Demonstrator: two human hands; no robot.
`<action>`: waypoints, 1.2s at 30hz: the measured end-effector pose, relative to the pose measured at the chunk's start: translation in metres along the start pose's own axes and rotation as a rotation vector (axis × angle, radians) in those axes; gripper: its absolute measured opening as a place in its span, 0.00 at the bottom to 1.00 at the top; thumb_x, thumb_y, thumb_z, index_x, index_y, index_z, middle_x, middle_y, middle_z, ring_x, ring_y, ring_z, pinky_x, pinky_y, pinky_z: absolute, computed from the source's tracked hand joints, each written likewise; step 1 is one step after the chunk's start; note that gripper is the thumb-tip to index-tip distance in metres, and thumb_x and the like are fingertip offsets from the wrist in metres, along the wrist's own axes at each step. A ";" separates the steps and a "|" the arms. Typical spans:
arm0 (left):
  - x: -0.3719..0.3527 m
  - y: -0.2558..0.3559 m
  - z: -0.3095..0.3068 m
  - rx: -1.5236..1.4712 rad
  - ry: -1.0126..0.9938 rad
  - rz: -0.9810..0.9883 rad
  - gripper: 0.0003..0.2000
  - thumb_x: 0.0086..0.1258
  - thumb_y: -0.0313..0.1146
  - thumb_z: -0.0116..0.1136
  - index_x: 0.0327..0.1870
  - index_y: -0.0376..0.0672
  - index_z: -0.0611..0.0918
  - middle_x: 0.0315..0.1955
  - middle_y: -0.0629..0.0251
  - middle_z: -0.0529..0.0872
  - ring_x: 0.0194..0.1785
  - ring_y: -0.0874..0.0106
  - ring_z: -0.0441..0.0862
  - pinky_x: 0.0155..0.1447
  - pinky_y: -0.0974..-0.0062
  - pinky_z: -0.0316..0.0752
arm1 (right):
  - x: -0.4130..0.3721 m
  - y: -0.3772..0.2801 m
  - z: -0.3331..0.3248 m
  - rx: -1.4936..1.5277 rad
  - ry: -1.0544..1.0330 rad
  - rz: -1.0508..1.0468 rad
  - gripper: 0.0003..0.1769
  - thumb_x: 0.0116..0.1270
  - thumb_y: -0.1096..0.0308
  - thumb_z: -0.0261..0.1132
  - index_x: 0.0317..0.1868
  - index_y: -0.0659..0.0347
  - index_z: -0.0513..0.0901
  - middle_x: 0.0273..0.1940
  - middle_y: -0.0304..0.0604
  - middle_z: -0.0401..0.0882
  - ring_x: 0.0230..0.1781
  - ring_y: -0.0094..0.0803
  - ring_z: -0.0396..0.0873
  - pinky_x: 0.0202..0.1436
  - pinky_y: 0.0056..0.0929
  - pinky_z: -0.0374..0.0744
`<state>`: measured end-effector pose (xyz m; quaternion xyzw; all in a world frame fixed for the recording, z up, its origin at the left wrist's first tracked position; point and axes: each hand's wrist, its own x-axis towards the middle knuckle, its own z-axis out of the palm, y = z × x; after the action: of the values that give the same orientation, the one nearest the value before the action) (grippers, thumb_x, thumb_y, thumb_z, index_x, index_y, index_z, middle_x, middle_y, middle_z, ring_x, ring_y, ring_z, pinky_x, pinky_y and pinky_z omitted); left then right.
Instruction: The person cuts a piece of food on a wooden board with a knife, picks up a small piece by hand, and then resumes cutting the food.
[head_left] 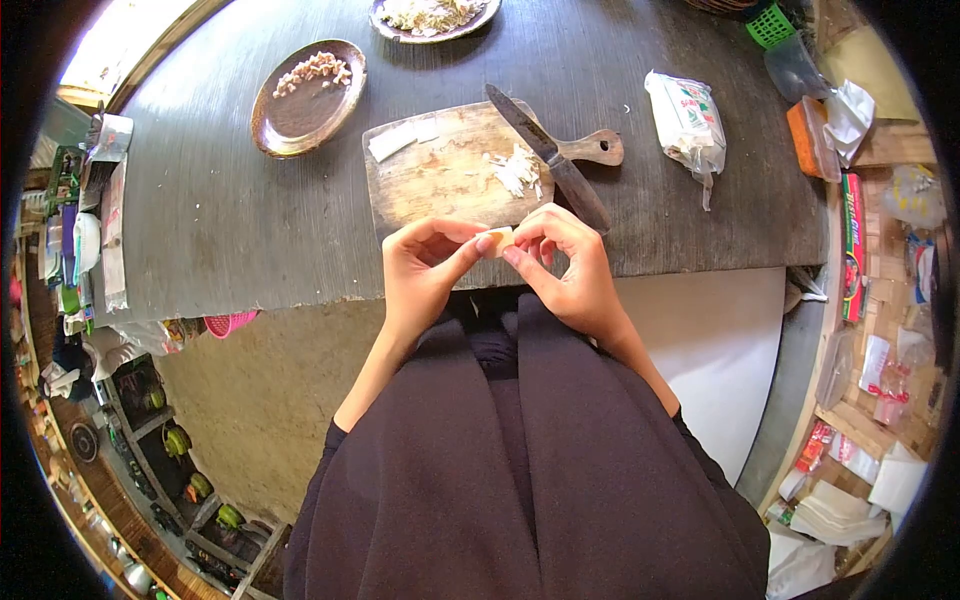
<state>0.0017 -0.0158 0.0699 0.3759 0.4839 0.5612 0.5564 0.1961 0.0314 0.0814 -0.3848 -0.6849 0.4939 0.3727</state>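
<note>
Between the fingertips of my left hand (pixel 425 265) and my right hand (pixel 572 275) is a small pale piece of food (pixel 498 241), pinched from both sides. Its exact kind I cannot make out. Just beyond, at the table's near edge, lies a wooden cutting board (pixel 440 185). White flat slices (pixel 400 139) rest at its far left, and thin cut white strips (pixel 516 172) are heaped on its right. A large knife (pixel 577 190) lies slantwise over the board's right side, close to my right hand.
A brown plate (pixel 275 128) holding small diced pieces (pixel 315 72) stands at the back left. Behind the board is another plate (pixel 412 36) with pale shreds. A white plastic packet (pixel 688 120) lies right. Containers and an orange sponge (pixel 802 140) line the right edge.
</note>
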 end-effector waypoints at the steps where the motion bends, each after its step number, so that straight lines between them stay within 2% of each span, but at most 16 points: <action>1: 0.000 0.001 0.001 0.000 0.001 0.001 0.08 0.69 0.21 0.73 0.46 0.32 0.88 0.42 0.61 0.93 0.46 0.75 0.89 0.56 0.76 0.83 | 0.000 0.001 0.001 0.014 0.010 0.005 0.06 0.66 0.72 0.74 0.38 0.62 0.85 0.35 0.38 0.80 0.31 0.24 0.75 0.35 0.26 0.73; 7: -0.001 0.001 -0.001 0.078 -0.030 0.026 0.11 0.67 0.18 0.73 0.50 0.32 0.87 0.44 0.57 0.93 0.48 0.73 0.90 0.57 0.75 0.84 | 0.000 0.001 0.003 0.026 0.033 0.013 0.06 0.67 0.71 0.73 0.40 0.62 0.85 0.35 0.38 0.81 0.32 0.24 0.76 0.35 0.25 0.73; 13: 0.003 -0.007 -0.006 -0.023 0.032 0.015 0.10 0.69 0.21 0.73 0.49 0.31 0.87 0.43 0.60 0.93 0.48 0.74 0.90 0.56 0.75 0.84 | 0.003 -0.001 0.006 -0.007 0.001 0.046 0.05 0.68 0.71 0.72 0.38 0.63 0.85 0.33 0.40 0.80 0.30 0.26 0.75 0.34 0.27 0.73; 16: 0.009 -0.016 -0.012 0.068 0.087 0.048 0.09 0.70 0.22 0.72 0.48 0.31 0.87 0.43 0.60 0.93 0.48 0.73 0.90 0.55 0.75 0.84 | 0.005 0.006 0.009 -0.171 0.063 0.059 0.06 0.68 0.71 0.72 0.37 0.65 0.85 0.32 0.42 0.78 0.28 0.30 0.74 0.33 0.30 0.73; 22: 0.025 -0.029 -0.018 0.376 0.235 0.116 0.05 0.71 0.22 0.71 0.44 0.32 0.87 0.40 0.63 0.92 0.45 0.73 0.92 0.50 0.77 0.85 | 0.004 0.017 0.005 -0.267 0.060 0.037 0.05 0.69 0.72 0.70 0.37 0.65 0.85 0.32 0.44 0.78 0.27 0.34 0.74 0.34 0.32 0.75; 26: 0.032 -0.035 -0.016 0.381 0.224 0.080 0.05 0.71 0.22 0.70 0.43 0.32 0.87 0.39 0.63 0.92 0.43 0.72 0.92 0.47 0.77 0.85 | 0.006 0.021 0.009 -0.232 0.095 -0.032 0.04 0.69 0.71 0.70 0.40 0.64 0.86 0.32 0.44 0.78 0.28 0.34 0.75 0.35 0.32 0.76; 29: 0.032 -0.033 -0.008 0.404 0.200 0.084 0.05 0.71 0.21 0.70 0.44 0.32 0.87 0.40 0.64 0.91 0.45 0.73 0.91 0.50 0.77 0.85 | 0.007 0.020 0.014 -0.244 0.090 -0.003 0.06 0.68 0.72 0.70 0.44 0.61 0.86 0.34 0.43 0.79 0.30 0.35 0.77 0.37 0.34 0.77; 32: 0.034 -0.040 -0.008 0.438 0.197 0.156 0.05 0.69 0.22 0.71 0.43 0.34 0.87 0.39 0.63 0.92 0.42 0.74 0.91 0.48 0.77 0.84 | 0.008 0.033 0.019 -0.308 0.119 -0.051 0.08 0.68 0.72 0.70 0.46 0.59 0.87 0.35 0.43 0.79 0.31 0.37 0.78 0.39 0.35 0.78; 34: 0.035 -0.040 -0.011 0.797 0.233 0.388 0.06 0.65 0.24 0.73 0.40 0.40 0.88 0.36 0.63 0.91 0.41 0.69 0.89 0.48 0.71 0.81 | 0.008 0.039 0.020 -0.376 0.155 -0.071 0.09 0.66 0.73 0.71 0.46 0.58 0.87 0.39 0.44 0.79 0.39 0.40 0.79 0.44 0.38 0.78; 35: 0.037 -0.039 -0.012 0.797 0.234 0.387 0.06 0.65 0.24 0.73 0.40 0.40 0.88 0.36 0.63 0.91 0.41 0.69 0.89 0.48 0.71 0.81 | 0.010 0.039 0.018 -0.376 0.155 -0.071 0.09 0.66 0.73 0.71 0.46 0.58 0.87 0.39 0.44 0.79 0.39 0.40 0.79 0.44 0.38 0.78; 36: 0.039 -0.039 -0.015 0.953 0.254 0.462 0.06 0.63 0.26 0.74 0.39 0.43 0.89 0.37 0.64 0.91 0.43 0.66 0.87 0.51 0.68 0.78 | 0.012 0.038 0.014 -0.490 0.215 -0.122 0.10 0.64 0.73 0.72 0.46 0.58 0.87 0.41 0.45 0.78 0.44 0.42 0.78 0.48 0.40 0.78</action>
<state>-0.0065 0.0175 0.0243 0.6125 0.6529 0.4282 0.1239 0.1849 0.0450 0.0428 -0.4717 -0.7623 0.2464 0.3684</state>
